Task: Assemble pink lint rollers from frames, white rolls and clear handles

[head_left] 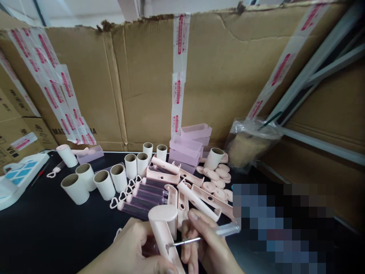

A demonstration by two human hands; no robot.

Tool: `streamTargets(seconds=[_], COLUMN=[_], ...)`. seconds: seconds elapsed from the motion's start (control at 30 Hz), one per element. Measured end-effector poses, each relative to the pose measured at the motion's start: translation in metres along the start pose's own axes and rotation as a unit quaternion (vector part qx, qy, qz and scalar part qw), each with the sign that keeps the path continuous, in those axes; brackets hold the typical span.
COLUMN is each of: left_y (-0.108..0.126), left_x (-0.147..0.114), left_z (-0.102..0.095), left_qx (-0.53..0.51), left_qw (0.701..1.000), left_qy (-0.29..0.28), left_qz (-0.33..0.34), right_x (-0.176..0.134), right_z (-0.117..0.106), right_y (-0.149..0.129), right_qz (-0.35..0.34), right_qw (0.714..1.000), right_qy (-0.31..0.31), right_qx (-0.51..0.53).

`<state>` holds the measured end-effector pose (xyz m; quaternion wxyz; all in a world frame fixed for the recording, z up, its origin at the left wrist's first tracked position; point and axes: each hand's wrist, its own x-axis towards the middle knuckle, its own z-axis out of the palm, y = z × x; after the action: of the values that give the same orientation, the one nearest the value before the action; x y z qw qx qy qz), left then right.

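My left hand (132, 247) grips a pale pink plastic bracket (161, 226) with a rounded flat end pointing up. Part of a dark see-through tube (150, 246) shows behind it, between the fingers. In my right hand (208, 241) is a screwdriver (229, 229) with a clear handle; its metal tip meets a hole in the bracket's trough. Just beyond my hands lie several purple tubes (142, 201) with heart-shaped loops (114, 203). More pink brackets (196, 199) are piled to their right.
White cardboard tubes (75, 189) stand at the left and middle. Lilac boxes (186, 152) are stacked before a tall cardboard wall (148, 83). Pink discs (218, 179) and a plastic bag (248, 140) lie right, near a metal frame (310, 76). A blue-and-white tray (25, 171) sits left.
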<state>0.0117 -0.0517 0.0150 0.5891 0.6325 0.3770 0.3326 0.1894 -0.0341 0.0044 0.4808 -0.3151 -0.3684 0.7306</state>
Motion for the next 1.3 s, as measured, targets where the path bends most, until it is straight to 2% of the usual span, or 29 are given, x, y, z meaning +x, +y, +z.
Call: streamTargets(seconds=[0.1, 0.17, 0.37, 0.53, 0.77, 0.93, 1.0, 1.07, 1.13, 1.2, 1.23, 1.3], left_y=[0.005, 0.006, 0.000, -0.001, -0.003, 0.006, 0.007, 0.005, 0.003, 0.003, 0.005, 0.009], left_x=[0.002, 0.002, -0.002, -0.001, 0.003, 0.005, 0.004, 0.002, 0.000, -0.001, -0.001, -0.002], left_z=[0.000, 0.000, 0.001, 0.002, 0.002, 0.007, 0.006, 0.002, -0.002, -0.004, -0.004, -0.003], left_qx=[0.095, 0.130, 0.010, -0.027, -0.011, -0.056, -0.018, 0.052, 0.112, 0.150, 0.166, 0.195], left_qw=[0.994, 0.989, 0.999, 0.999, 1.000, 0.997, 0.999, 0.997, 0.991, 0.984, 0.981, 0.973], left_qy=[0.048, 0.064, -0.019, -0.011, -0.015, -0.046, -0.022, 0.025, 0.059, 0.083, 0.093, 0.116], left_qz=[0.012, 0.018, 0.025, 0.033, -0.002, 0.022, 0.042, 0.054, 0.050, 0.042, 0.038, 0.033], right_x=[-0.001, 0.000, -0.001, -0.002, 0.002, -0.003, -0.003, 0.000, 0.004, 0.007, 0.008, 0.009], right_z=[-0.002, -0.003, 0.004, 0.009, 0.006, 0.009, 0.008, 0.005, -0.001, -0.010, -0.014, -0.019], right_y=[0.000, 0.000, 0.000, -0.002, 0.006, 0.005, 0.001, -0.007, -0.019, -0.034, -0.042, -0.054], right_qz=[-0.048, -0.057, 0.023, 0.038, 0.064, 0.103, 0.091, 0.073, 0.024, -0.106, -0.195, -0.346], right_qw=[0.999, 0.998, 1.000, 0.999, 0.995, 0.993, 0.995, 0.997, 0.999, 0.993, 0.976, 0.906], right_qy=[0.001, -0.002, 0.006, 0.021, 0.051, 0.024, 0.023, 0.014, -0.013, -0.017, -0.005, 0.031], right_qx=[-0.023, -0.021, 0.012, 0.027, 0.055, 0.049, 0.042, 0.038, 0.024, -0.040, -0.097, -0.241])
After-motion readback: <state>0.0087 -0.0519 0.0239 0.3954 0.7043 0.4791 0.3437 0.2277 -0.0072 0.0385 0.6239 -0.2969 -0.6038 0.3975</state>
